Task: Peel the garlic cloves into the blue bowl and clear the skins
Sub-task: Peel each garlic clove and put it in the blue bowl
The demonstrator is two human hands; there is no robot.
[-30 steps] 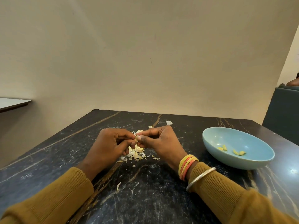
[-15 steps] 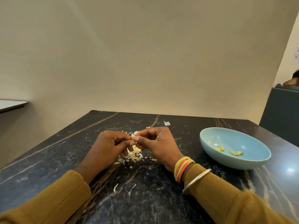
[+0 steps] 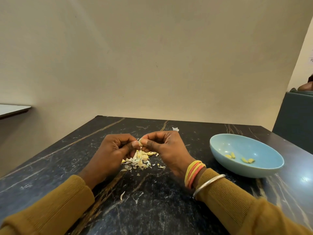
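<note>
A: Where was the garlic clove [image 3: 140,142]?

B: Held above the worktop [image 3: 152,211], between the two hands and directly over the pile of skins [image 3: 139,161]. Only a small pale part of it showed between the fingertips.

A: State of the fingers?

B: Left hand [image 3: 111,150]: fingers [image 3: 134,144] curled, with the thumb and forefinger tips pinching the clove from the left. Right hand [image 3: 166,148]: fingers [image 3: 147,142] curled, with the thumb tip pressed to the clove from the right. The two thumbs were nearly touching. I could not tell how much skin was left on the clove.

A: And the blue bowl [image 3: 254,146]?

B: On the worktop to the right of the right hand, well apart from the clove. Four peeled cloves [image 3: 233,155] lay inside it in two pairs.

A: Loose material?

B: One skin flake [image 3: 175,129] lay beyond the right hand and another [image 3: 122,195] lay nearer the person, between the sleeves.
</note>
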